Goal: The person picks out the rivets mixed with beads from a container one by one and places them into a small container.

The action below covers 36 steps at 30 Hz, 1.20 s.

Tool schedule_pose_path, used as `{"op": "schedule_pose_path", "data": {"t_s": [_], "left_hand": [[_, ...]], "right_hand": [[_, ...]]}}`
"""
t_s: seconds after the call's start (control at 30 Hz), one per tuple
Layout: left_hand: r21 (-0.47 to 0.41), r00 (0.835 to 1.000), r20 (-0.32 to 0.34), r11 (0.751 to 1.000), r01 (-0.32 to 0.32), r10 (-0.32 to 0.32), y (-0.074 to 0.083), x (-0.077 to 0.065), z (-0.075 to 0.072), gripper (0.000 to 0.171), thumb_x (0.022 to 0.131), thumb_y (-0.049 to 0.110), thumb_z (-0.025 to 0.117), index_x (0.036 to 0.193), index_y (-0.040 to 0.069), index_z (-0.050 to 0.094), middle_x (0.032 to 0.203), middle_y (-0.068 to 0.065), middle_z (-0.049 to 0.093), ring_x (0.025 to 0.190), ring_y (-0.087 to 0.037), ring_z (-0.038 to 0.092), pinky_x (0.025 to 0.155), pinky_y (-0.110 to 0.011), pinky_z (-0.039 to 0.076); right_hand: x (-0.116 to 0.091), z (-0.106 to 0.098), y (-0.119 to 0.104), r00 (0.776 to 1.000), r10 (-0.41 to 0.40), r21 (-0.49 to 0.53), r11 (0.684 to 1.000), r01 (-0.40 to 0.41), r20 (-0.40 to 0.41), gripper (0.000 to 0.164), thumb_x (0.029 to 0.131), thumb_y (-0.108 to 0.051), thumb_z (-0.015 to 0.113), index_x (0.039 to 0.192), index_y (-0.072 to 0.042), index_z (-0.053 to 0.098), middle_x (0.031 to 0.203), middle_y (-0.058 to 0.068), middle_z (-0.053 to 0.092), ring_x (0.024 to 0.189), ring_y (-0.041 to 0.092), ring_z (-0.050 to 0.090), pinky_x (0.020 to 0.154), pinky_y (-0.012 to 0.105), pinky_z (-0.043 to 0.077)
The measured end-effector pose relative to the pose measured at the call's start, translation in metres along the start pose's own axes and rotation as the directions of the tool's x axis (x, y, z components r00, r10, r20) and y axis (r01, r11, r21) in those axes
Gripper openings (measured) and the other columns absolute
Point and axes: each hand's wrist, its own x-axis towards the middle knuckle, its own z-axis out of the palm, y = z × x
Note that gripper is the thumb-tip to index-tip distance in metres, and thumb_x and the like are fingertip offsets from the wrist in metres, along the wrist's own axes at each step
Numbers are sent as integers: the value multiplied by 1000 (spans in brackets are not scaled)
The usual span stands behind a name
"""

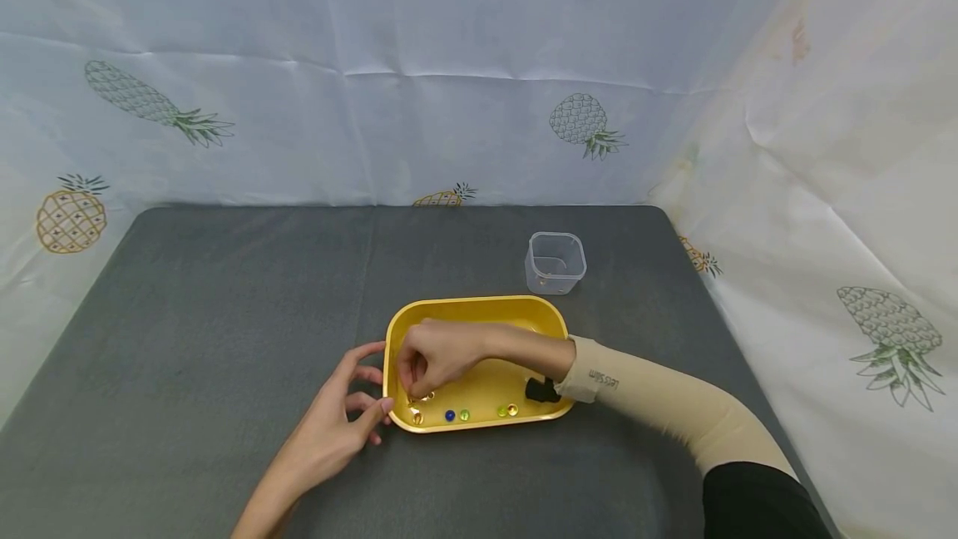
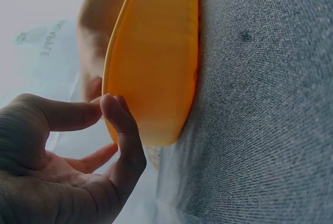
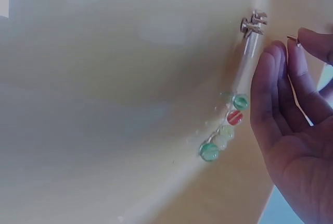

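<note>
My left hand holds the left end of a yellow tray, its thumb near the front corner and its fingers along the outer side. My right hand reaches into the tray's left part. Between thumb and forefinger it pinches a small copper-coloured metal piece, seen in the right wrist view. Similar metal pieces lie on the tray floor close by. Glass marbles rest along the tray's near edge, among them a blue marble, a green marble and an amber marble.
Behind the tray's right half stands a clear plastic box, open at the top, with a few tiny specks inside. Both lie on a grey table. A white curtain printed with pineapples hangs behind and beside it.
</note>
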Motion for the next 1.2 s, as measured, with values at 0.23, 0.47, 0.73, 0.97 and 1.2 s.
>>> {"op": "schedule_pose_path", "data": {"t_s": [0.23, 0.47, 0.73, 0.97, 1.2], "left_hand": [[-2, 1000, 10, 1000, -13, 13, 0, 0, 0, 66, 92, 7, 64, 144, 28, 29, 120, -17, 45, 76, -22, 67, 57, -36, 57], [-6, 1000, 5, 1000, -10, 10, 1, 0, 0, 66, 92, 8, 64, 144, 29, 30, 120, -17, 46, 75, -22, 67, 56, -36, 57], [-9, 1000, 6, 1000, -5, 5, 1, 0, 0, 66, 92, 6, 63, 144, 28, 30, 120, -18, 46, 76, -22, 67, 56, -36, 57], [-2, 1000, -7, 1000, 5, -5, 2, 0, 0, 67, 91, 5, 64, 144, 28, 30, 120, -16, 46, 76, -23, 67, 57, -37, 57], [-8, 999, -16, 1000, 30, -30, 2, 0, 1, 68, 91, 3, 63, 144, 30, 30, 119, -15, 46, 77, -25, 67, 57, -38, 57]], "right_hand": [[-7, -9, 0, 1000, 6, 59, 998, -5, -23, 4, 86, -16, 69, 82, -17, 71, 74, -10, 67, 61, -4, 56, 59, 13, 51], [-14, -18, 0, 999, -20, 113, 993, 25, -49, 8, 89, -13, 66, 83, -17, 71, 76, -8, 68, 64, 1, 58, 62, 15, 52], [-23, -26, 2, 996, -18, 138, 990, 31, -91, 6, 91, -20, 68, 86, -20, 71, 78, -9, 68, 70, 6, 63, 68, 19, 56], [-32, -33, 4, 991, -45, 160, 985, 65, -125, 7, 91, -25, 68, 92, -19, 70, 85, -8, 68, 78, 5, 65, 76, 22, 57], [-43, -43, 0, 986, -35, 199, 978, 67, -162, 7, 91, -23, 68, 95, -18, 71, 89, -7, 69, 82, 9, 65, 81, 24, 57]]}}
